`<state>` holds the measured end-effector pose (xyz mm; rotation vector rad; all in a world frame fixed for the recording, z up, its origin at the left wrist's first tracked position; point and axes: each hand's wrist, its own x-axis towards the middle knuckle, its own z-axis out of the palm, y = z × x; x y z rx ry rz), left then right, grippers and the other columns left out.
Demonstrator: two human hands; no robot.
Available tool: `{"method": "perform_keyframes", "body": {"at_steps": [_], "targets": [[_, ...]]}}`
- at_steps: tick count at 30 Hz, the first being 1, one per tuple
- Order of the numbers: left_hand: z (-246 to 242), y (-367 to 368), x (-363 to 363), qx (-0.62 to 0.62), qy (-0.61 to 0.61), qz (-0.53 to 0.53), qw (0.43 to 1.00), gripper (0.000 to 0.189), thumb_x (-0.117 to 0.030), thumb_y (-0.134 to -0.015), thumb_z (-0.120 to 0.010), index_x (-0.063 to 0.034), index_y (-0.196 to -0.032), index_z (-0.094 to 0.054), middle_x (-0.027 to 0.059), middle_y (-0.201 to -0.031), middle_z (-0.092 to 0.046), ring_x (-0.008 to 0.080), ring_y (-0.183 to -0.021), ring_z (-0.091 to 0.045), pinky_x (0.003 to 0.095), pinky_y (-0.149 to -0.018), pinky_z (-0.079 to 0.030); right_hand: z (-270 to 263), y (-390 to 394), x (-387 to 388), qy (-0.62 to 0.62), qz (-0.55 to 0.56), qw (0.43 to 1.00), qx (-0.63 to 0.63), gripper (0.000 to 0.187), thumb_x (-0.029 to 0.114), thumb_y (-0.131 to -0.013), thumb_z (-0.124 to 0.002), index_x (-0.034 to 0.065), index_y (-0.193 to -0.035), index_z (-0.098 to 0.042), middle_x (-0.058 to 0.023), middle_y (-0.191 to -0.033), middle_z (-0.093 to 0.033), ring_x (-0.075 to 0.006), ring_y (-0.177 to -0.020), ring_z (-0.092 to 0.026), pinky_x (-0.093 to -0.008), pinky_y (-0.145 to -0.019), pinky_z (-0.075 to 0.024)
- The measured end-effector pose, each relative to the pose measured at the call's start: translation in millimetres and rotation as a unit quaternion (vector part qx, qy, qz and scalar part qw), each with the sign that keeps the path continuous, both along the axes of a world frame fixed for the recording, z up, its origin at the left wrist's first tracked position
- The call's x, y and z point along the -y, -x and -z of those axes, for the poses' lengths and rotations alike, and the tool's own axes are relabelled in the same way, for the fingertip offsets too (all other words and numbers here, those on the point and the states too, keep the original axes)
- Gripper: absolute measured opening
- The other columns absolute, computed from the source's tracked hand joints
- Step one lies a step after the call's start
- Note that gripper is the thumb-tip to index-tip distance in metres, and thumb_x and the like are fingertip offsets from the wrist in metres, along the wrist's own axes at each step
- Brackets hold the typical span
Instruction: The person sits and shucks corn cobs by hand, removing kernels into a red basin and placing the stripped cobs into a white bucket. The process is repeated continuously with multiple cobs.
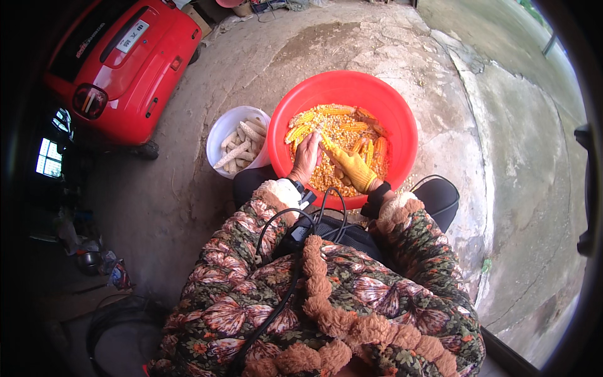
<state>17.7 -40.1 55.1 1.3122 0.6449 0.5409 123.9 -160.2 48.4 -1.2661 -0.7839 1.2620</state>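
A large red plastic tub [343,81] sits between my knees. Loose yellow corn kernels [325,184] cover its bottom, with several unshelled ears of corn [335,110] around the sides. Over the kernels, my bare left hand [306,159] grips an ear of corn [324,140], mostly covered by my fingers. My right hand [354,168], in a yellow knit glove, closes on the same ear from the other side. Left of the tub, touching or nearly touching it, stands a white plastic bucket [217,126] holding several stripped corn cobs [238,153].
A red car [141,89] is parked at the upper left. Scattered kernels lie on the cracked concrete floor [452,151]. Black cables [282,301] run across my lap and coat. A metal pot [88,262] and plastic bags [118,273] lie at the left, near a coiled black hose or cable [96,325].
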Motion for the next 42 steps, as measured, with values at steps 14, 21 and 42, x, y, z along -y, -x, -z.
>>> {"method": "perform_keyframes", "body": {"at_steps": [14, 21, 42], "targets": [[12.2, -0.8, -1.4, -0.011, -0.070, 0.005, 0.997, 0.019, -0.029, -0.090, -0.048, -0.0116, -0.083, -0.047, -0.0069, -0.060, -0.035, 0.0017, -0.047, -0.035, 0.0179, -0.040, -0.028, 10.7, -2.3, 0.6, 0.012, -0.022, 0.999, -0.026, 0.040, 0.043, -0.090, -0.032, 0.0079, -0.083, -0.049, -0.0023, -0.053, -0.043, -0.0113, -0.038, -0.038, -0.0248, -0.037, -0.0279], [0.1, 1.5, -0.5, -0.020, -0.010, -0.006, 1.000, 0.026, -0.033, -0.093, -0.041, -0.0119, -0.079, -0.047, -0.0045, -0.055, -0.038, 0.0047, -0.042, -0.038, 0.0190, -0.038, -0.030, -0.3, -3.6, 0.8, 0.009, -0.023, 0.999, 0.040, 0.044, 0.048, -0.088, -0.035, 0.0067, -0.081, -0.049, -0.0026, -0.055, -0.044, -0.0111, -0.038, -0.037, -0.0239, -0.038, -0.0276], [26.8, -7.7, 4.6, -0.136, -0.208, -0.043, 0.968, 0.038, -0.044, -0.090, -0.040, -0.0076, -0.081, -0.046, -0.0003, -0.056, -0.047, 0.0087, -0.042, -0.045, 0.0221, -0.038, -0.034, 8.8, -7.4, 0.1, -0.037, -0.074, 0.962, 0.262, 0.034, 0.016, -0.081, -0.052, 0.0095, -0.113, -0.042, -0.0112, -0.067, -0.054, -0.0214, -0.044, -0.051, -0.0326, -0.043, -0.0396]]}}
